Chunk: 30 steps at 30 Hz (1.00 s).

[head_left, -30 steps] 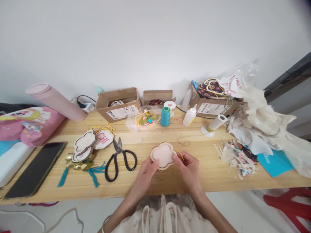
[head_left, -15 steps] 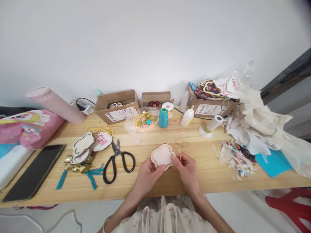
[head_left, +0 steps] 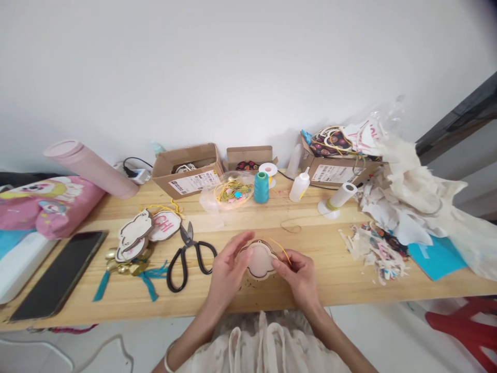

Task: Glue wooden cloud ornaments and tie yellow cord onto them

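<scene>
Pale wood, cut in a scalloped cloud shape with a light inset panel, makes up the plaque, which is held just above the wooden tabletop, near its front edge and between both hands. Compared with half a second ago, the plaque is brought lower and its face is tilted differently; a dark line is now shown around the panel. Whether it has been turned over cannot be told. The left hand has been shifted up along the left edge, so that more of the lower rim is left uncovered; by judgement, the piece is being re-gripped or turned rather than worked on.

The left fingers are loosely spread and raised by the upper left rim, with the thumb laid at the left edge; how firmly that side is gripped cannot be told. By the right hand, the right edge is pinched between thumb and curled fingers, as before. A thin yellow cord is seen arching from behind the top of the plaque to the right fingers.

Black-handled metal scissors are left lying, blades slightly parted, just beside the left hand.
</scene>
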{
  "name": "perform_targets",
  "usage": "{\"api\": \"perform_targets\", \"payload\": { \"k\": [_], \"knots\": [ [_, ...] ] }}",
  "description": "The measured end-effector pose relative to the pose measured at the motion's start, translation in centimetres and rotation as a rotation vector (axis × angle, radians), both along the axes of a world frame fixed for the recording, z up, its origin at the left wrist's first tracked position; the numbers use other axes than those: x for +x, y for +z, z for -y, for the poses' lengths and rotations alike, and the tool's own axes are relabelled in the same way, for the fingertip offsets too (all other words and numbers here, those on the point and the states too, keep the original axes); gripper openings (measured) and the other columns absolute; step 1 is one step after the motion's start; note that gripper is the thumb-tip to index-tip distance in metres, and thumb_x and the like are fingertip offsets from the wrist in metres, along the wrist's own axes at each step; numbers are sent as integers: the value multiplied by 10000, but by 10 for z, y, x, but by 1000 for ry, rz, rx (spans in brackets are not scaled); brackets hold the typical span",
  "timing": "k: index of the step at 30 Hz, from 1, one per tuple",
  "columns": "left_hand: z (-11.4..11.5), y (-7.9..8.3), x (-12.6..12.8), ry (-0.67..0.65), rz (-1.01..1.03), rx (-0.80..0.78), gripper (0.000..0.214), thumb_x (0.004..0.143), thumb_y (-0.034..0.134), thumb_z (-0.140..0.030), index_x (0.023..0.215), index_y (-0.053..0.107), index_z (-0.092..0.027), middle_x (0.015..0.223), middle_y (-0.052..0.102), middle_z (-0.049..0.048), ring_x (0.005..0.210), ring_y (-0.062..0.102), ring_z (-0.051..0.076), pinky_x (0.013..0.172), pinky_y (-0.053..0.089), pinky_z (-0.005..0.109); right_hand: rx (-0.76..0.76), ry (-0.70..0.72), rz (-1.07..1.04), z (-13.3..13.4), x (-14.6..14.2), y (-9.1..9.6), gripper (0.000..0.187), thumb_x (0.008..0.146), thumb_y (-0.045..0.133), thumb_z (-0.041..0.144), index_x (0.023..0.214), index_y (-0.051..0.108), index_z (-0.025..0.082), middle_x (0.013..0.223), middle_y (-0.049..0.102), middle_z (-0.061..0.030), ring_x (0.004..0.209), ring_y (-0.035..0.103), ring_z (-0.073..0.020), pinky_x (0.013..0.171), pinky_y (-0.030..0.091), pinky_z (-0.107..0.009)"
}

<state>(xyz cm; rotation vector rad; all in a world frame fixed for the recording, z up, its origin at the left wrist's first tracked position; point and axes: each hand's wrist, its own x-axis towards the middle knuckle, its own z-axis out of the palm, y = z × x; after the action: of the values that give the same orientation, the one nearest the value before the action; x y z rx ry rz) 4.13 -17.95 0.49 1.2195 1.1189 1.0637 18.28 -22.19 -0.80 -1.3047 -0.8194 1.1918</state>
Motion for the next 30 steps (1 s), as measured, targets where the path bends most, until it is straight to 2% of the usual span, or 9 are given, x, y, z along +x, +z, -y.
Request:
{"api": "perform_targets", "payload": {
  "k": [3,6,11,17,21,26,30],
  "knots": [
    [-4,3,-1,-24,-54,-95,254,671,629,-322,858,680,-156,893,685,77,806,624,193,712,493,265,-32,-3,-32,1,-1,-1,238,612,655,338,551,530,144,507,452,31,486,381,-75,473,315,-199],
    [-8,4,0,-1,-22,-184,249,611,678,-327,782,690,-145,757,700,67,648,626,164,576,493,233,-38,3,-27,1,-1,-1,257,618,645,355,544,511,148,497,432,37,476,372,-73,467,307,-196],
    [-12,1,1,35,50,-274,236,548,723,-307,685,667,-124,599,673,37,497,573,106,477,443,186,-31,53,49,1,-3,-2,292,627,633,362,515,467,149,478,354,51,459,296,-59,439,252,-191],
    [-10,1,-1,24,124,-394,268,519,732,-314,692,672,-118,598,678,42,484,570,110,476,436,194,-70,33,12,0,-3,-5,273,629,648,350,528,515,135,495,424,37,487,351,-68,464,286,-195],
    [-7,5,-5,43,140,-400,272,551,712,-311,730,685,-109,657,692,63,525,583,121,502,438,198,-108,10,-112,-1,-6,-6,252,623,665,340,546,543,133,512,475,25,501,382,-74,489,315,-199],
    [-1,10,-9,-10,242,-420,298,640,652,-312,869,681,-124,807,697,79,657,608,142,581,448,202,-166,-24,-343,-3,-12,-2,269,600,686,310,508,500,138,480,440,39,467,347,-60,451,280,-186],
    [0,14,-11,-40,305,-479,291,643,648,-291,885,681,-135,809,698,68,687,607,142,594,443,195,-176,-13,-438,-4,-14,4,278,607,680,288,482,476,144,450,397,55,433,293,-47,420,248,-181]
  ]
}}
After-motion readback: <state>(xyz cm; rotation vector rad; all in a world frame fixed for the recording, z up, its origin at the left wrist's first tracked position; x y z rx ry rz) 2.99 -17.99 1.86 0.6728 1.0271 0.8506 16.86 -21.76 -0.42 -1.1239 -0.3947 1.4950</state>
